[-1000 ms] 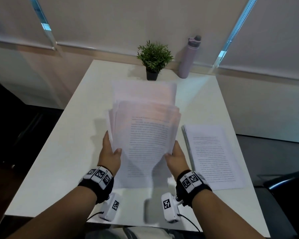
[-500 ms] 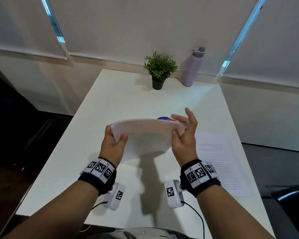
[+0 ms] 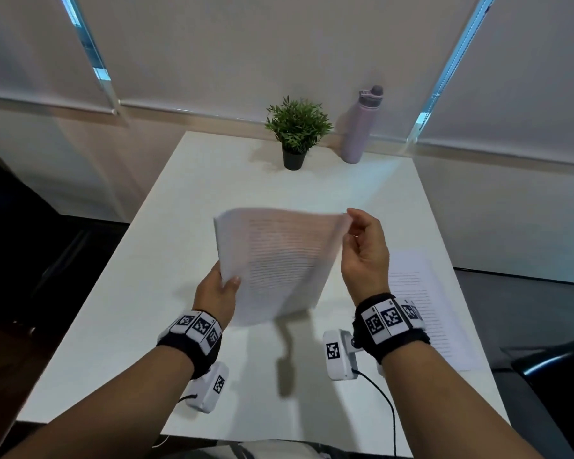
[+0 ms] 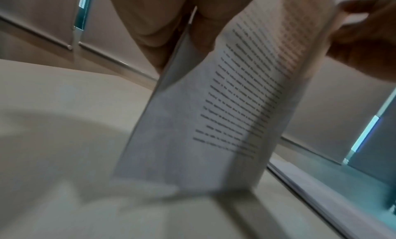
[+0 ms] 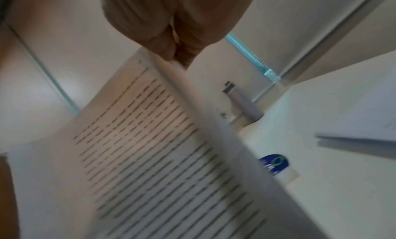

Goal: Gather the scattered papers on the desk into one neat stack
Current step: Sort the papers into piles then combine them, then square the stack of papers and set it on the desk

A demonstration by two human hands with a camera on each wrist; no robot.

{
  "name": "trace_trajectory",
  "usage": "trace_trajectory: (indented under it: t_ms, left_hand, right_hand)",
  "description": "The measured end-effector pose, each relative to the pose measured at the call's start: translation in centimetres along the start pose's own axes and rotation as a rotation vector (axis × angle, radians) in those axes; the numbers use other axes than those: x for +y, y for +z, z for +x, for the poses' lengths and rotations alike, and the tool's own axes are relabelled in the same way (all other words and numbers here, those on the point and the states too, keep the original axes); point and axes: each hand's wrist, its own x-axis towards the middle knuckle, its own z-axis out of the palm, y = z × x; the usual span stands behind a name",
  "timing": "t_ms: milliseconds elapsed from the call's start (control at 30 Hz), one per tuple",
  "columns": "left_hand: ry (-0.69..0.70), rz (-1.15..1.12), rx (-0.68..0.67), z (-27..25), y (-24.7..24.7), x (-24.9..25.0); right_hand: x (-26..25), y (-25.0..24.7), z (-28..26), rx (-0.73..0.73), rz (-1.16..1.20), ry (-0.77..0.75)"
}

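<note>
Thin white printed paper sheaf (image 3: pixel 275 263), matt, slightly translucent; white rectangular desk top (image 3: pixel 212 180) smooth, matt; lilac bottle (image 3: pixel 358 127) satin-finished.

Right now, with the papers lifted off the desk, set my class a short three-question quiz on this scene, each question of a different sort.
1. True or false: both hands hold the lifted sheaf of papers.
2. Multiple choice: the second stack of papers lies A) under the potted plant, B) flat on the desk beside the right hand, C) under the left hand.
3. Fill in: behind the potted plant's right side stands a lilac ____.

Key: 1 true; 2 B; 3 bottle.
</note>
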Motion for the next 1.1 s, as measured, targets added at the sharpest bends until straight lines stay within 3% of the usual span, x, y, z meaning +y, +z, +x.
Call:
trace_trajectory:
  t_ms: [133, 333, 467, 600, 733, 900, 1100]
  left_hand:
    - [0.006, 0.030, 0.005, -0.2, 0.5, -0.4]
    - [-0.105, 0.115, -0.036, -0.4, 1.6, -2.0]
    - [-0.137, 0.154, -0.062, -0.3, 2.4, -2.4]
    - [-0.170, 0.163, -0.084, -0.2, 3.0, -2.7]
    - [-0.206, 0.148, -0.099, 0.0, 3.5, -3.3]
    - [-0.282, 0.170, -0.120, 0.4, 3.9, -4.6]
    - [-0.469, 0.259, -0.186, 1.5, 3.3, -6.9]
  right_hand:
    - [6.3, -4.6, -0.6, -0.069, -0.441, 0.163]
    - [15.4, -14.4, -4.1, -0.213, -0.937, 0.838]
    - [17.4, -17.9, -4.8, -0.187, -1.133, 0.972]
    - [17.1, -18.6, -4.7, -0.269, -1.155, 1.073]
    - [16.0, -16.1, -5.1, -0.335, -1.166, 1.061]
    - [13.8, -9.2, -7.4, -0.480, -1.054, 0.913]
    - [11.6, -1.4, -10.5, -0.731, -0.838, 0.688]
